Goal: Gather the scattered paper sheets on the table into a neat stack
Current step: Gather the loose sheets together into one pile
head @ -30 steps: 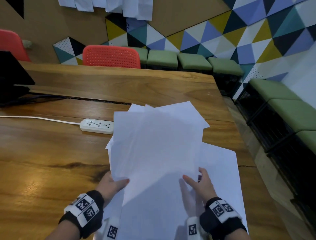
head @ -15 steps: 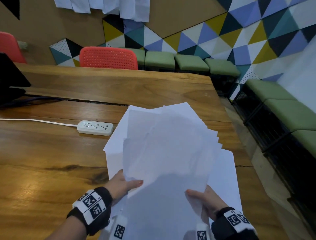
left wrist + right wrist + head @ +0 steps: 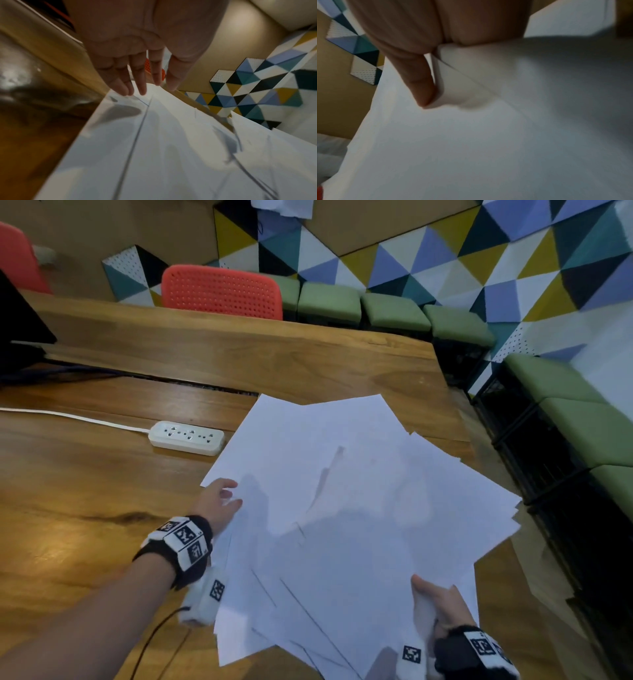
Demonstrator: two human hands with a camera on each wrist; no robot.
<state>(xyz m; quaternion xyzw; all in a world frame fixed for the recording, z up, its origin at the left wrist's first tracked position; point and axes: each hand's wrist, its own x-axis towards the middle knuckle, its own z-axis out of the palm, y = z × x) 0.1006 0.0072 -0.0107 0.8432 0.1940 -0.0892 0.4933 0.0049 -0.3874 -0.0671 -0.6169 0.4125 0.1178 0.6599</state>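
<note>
A: Sheets (image 3: 359, 508) first. A loose white fan, corners splayed toward 12 and 3 o'clock, lying over the near right part of the bench (image 3: 85, 491). The far corners overlap unevenly, and several edges show staggered at 6 o'clock. Not squared at all.

B: Long axis?

A: Runs roughly from 7 toward 1 o'clock in the head view. The fan widens away from the person.

B: Hands?

A: Right hand (image 3: 442, 601) sits at the 5 o'clock corner. In the right wrist view the thumb (image 3: 421, 83) lies on top and the paper curls up against the palm, so it pinches that corner. The fingers below are hidden.

B: And the left?

A: Left hand (image 3: 219, 505) is at 9 o'clock, on the fan's left edge. The left wrist view shows its fingers (image 3: 137, 83) straight and a little spread, tips touching the top sheet (image 3: 171, 148). It clamps on nothing and rests flat.

B: So what does the next move turn on?

A: My guess is the left edge. The paper lies toward 3 o'clock from the left fingers, so a push that way would close the fan against the pinned corner. The far splayed corners are nearer neither hand.

B: Surroundings?

A: Power strip (image 3: 186, 437) just beside the fan at 10 o'clock, not touching that I can tell. Red chair (image 3: 219, 292) well beyond the bench.
</note>
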